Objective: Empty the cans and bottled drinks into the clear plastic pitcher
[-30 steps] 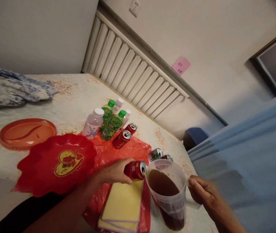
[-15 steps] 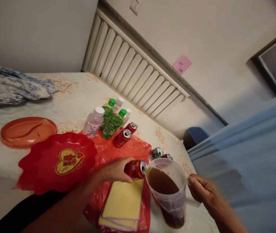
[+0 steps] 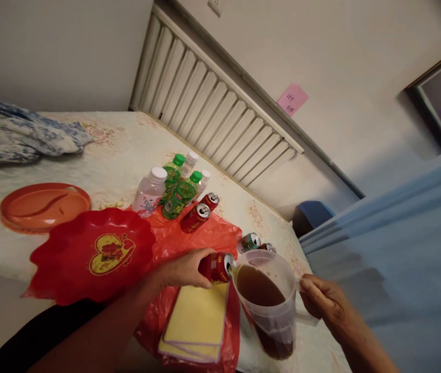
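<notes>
My left hand (image 3: 185, 268) is wrapped round a red drink can (image 3: 215, 267), which lies tilted with its opened top facing right. The can's mouth meets the spout of a clear plastic pitcher (image 3: 273, 325) containing brown liquid. My right hand (image 3: 327, 301) grips the pitcher's handle on the other side; its fingers are partly hidden. Below the can, folded yellow cloths (image 3: 197, 321) rest on a red plastic bag (image 3: 154, 324). Which way liquid passes between can and pitcher I cannot tell.
Bottles with green caps (image 3: 181, 199) and white caps (image 3: 150, 191) stand behind, beside two red cans (image 3: 196, 217). Two more cans (image 3: 250, 242) sit behind the pitcher. Leftward are a scalloped red tray (image 3: 61, 259), an orange plate (image 3: 45, 207) and patterned fabric (image 3: 22, 134). A blue curtain (image 3: 399, 248) hangs right.
The view has shifted slightly, so most things sit a little higher in the picture. Both hands keep their holds, with the can still against the pitcher's spout.
</notes>
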### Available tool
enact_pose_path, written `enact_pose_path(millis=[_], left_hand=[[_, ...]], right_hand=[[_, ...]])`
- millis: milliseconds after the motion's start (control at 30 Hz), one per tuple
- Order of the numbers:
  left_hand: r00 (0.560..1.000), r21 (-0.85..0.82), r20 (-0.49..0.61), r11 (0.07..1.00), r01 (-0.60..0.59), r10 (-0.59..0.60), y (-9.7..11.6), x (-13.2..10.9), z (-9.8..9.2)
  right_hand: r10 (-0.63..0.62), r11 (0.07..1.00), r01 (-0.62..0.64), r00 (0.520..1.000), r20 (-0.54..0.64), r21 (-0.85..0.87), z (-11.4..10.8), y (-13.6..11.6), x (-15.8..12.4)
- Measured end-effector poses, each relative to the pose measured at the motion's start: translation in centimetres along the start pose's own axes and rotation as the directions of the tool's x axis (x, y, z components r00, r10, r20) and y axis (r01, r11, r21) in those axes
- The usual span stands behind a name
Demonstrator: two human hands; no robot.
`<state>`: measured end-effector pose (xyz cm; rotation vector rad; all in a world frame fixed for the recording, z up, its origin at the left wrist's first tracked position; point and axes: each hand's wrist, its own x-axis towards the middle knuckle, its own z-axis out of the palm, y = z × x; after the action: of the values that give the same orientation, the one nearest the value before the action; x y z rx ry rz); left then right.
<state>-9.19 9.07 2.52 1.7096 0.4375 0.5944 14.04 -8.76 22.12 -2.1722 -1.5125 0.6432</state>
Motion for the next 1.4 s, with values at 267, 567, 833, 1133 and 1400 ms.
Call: enact_pose_path(millis=[267, 567, 833, 1133, 1400], left_hand=[[1.000, 0.006, 0.010, 1.000, 0.000, 0.000, 0.3, -0.1, -0.1], [1.000, 0.006, 0.019, 1.000, -0.023, 0.023, 0.4, -0.2, -0.2], [1.000, 0.001, 0.008, 1.000, -0.013, 0.013, -0.1, 0.0, -0.1], [0.999, 0.002, 0.017, 0.999, -0.032, 0.032, -0.4, 0.0, 0.0], [0.999, 0.007, 0.018, 0.999, -0.039, 0.039, -0.5, 0.1, 0.0]], right_hand=[[0.009, 0.999, -0.009, 1.000, -0.004, -0.031, 0.0, -0.5, 0.0], [0.014, 1.000, -0.013, 1.000, 0.009, -0.026, 0.0, -0.6, 0.1], [0.021, 0.998, -0.019, 1.000, 0.019, -0.055, -0.2, -0.4, 0.1], [0.010, 0.998, -0.009, 1.000, 0.015, -0.060, -0.2, -0.5, 0.2], [0.032, 0.997, -0.030, 0.999, 0.019, -0.075, -0.1, -1.0, 0.2]])
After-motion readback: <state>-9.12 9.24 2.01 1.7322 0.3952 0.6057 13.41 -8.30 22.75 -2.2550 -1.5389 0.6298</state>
